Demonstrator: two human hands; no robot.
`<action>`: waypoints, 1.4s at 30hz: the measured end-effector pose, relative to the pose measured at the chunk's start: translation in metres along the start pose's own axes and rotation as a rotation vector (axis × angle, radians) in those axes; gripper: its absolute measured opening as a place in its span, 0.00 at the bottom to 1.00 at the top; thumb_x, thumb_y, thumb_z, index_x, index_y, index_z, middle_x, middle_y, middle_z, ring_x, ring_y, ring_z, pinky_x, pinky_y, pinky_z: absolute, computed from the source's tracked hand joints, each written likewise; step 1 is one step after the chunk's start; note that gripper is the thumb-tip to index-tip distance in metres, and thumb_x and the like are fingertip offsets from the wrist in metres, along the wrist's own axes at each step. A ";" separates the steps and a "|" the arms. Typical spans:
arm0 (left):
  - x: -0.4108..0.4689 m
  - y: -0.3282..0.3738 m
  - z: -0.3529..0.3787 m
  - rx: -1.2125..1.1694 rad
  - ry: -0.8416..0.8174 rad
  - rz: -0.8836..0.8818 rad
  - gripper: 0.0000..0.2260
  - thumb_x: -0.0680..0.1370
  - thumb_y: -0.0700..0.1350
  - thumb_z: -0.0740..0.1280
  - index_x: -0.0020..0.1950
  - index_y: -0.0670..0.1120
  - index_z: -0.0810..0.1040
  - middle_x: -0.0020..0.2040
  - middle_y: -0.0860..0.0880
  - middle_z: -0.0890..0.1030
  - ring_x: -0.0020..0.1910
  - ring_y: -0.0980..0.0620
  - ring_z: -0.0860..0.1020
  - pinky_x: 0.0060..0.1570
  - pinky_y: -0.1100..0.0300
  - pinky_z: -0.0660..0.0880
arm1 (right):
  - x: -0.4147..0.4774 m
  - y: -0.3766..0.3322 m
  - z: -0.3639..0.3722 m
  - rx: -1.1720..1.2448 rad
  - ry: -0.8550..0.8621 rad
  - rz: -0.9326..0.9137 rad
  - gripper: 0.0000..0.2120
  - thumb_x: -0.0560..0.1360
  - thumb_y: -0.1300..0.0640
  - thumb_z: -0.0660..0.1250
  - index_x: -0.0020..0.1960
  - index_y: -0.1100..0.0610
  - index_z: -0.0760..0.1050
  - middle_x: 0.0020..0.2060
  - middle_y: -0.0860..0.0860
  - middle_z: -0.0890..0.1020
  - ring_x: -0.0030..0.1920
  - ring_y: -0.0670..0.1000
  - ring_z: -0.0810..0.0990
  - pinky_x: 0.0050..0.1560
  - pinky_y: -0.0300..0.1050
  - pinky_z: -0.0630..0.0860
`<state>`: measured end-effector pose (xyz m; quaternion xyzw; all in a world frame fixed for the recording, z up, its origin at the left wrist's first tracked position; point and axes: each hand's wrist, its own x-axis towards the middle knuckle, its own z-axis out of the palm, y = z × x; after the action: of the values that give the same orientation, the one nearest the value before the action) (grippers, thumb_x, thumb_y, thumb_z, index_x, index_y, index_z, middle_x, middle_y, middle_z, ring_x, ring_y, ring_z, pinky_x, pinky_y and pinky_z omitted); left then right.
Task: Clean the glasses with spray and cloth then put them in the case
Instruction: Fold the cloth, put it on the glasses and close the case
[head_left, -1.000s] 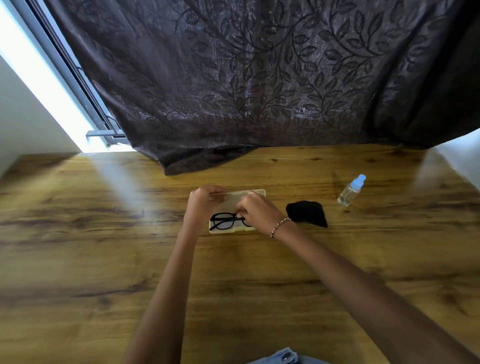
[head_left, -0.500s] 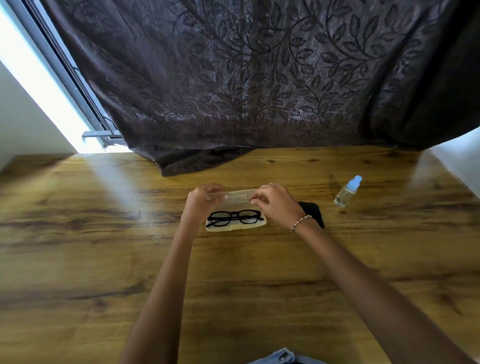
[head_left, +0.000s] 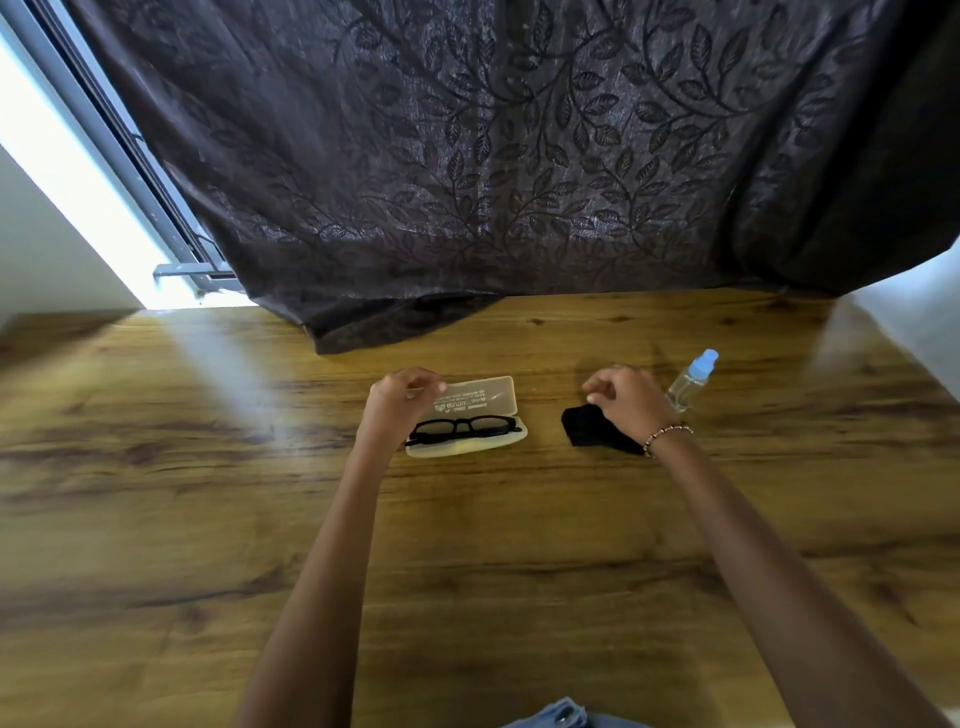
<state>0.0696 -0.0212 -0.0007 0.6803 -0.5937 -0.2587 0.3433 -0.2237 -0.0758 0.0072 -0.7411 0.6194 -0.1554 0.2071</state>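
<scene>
Left hand (head_left: 400, 402): fingers and thumb pinched on the left end of the lid (head_left: 480, 397), which it holds raised and tilted back, presumably so the mouth of the case is open and the lid can be brought down from there. Case (head_left: 467, 448): pale, translucent, hinged along its far side, lying flat on the worktop (head_left: 208, 519) just right of that hand, with print on the lid seen in reverse. Glasses (head_left: 462, 428): black frame, folded, laid lengthwise in the lower half of the case with the lenses toward the person; judged already put away, so closing the lid appears to be what remains. Cloth (head_left: 589, 428): black, crumpled, lying on the worktop near the right end of the case but apart from it, apparently set aside once wiping was done. Right hand (head_left: 626, 402): loosely curled over the far edge of the cloth, with nothing visible between the fingers; whether the fingertips touch the cloth cannot be told. A beaded bracelet (head_left: 667, 437) sits at its wrist. Spray bottle (head_left: 691, 384): clear, with a pale blue cap, just right of the right hand, untouched, within easy reach yet out of the way of the case.
</scene>
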 end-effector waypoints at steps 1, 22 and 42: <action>0.001 -0.001 0.000 0.015 0.005 -0.002 0.10 0.77 0.47 0.68 0.55 0.45 0.81 0.50 0.54 0.80 0.49 0.60 0.75 0.40 0.79 0.67 | 0.000 0.002 0.000 -0.019 -0.007 0.011 0.05 0.74 0.59 0.68 0.49 0.53 0.81 0.48 0.49 0.82 0.52 0.48 0.78 0.55 0.44 0.75; 0.003 0.001 0.007 0.076 0.067 0.006 0.14 0.76 0.47 0.68 0.59 0.43 0.78 0.56 0.47 0.80 0.54 0.54 0.76 0.53 0.68 0.71 | -0.003 0.017 0.006 -0.170 -0.052 0.112 0.06 0.70 0.58 0.74 0.46 0.53 0.79 0.51 0.52 0.81 0.57 0.53 0.76 0.56 0.48 0.74; -0.012 0.103 0.026 -0.466 -0.452 -0.326 0.37 0.75 0.68 0.52 0.46 0.36 0.83 0.40 0.41 0.85 0.39 0.47 0.84 0.40 0.61 0.81 | -0.014 -0.060 -0.046 1.125 -0.188 0.002 0.11 0.74 0.68 0.66 0.51 0.54 0.74 0.46 0.53 0.82 0.47 0.47 0.82 0.47 0.42 0.80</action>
<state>-0.0166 -0.0198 0.0623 0.5953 -0.4633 -0.5821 0.3035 -0.1977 -0.0586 0.0773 -0.5268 0.4211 -0.3944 0.6242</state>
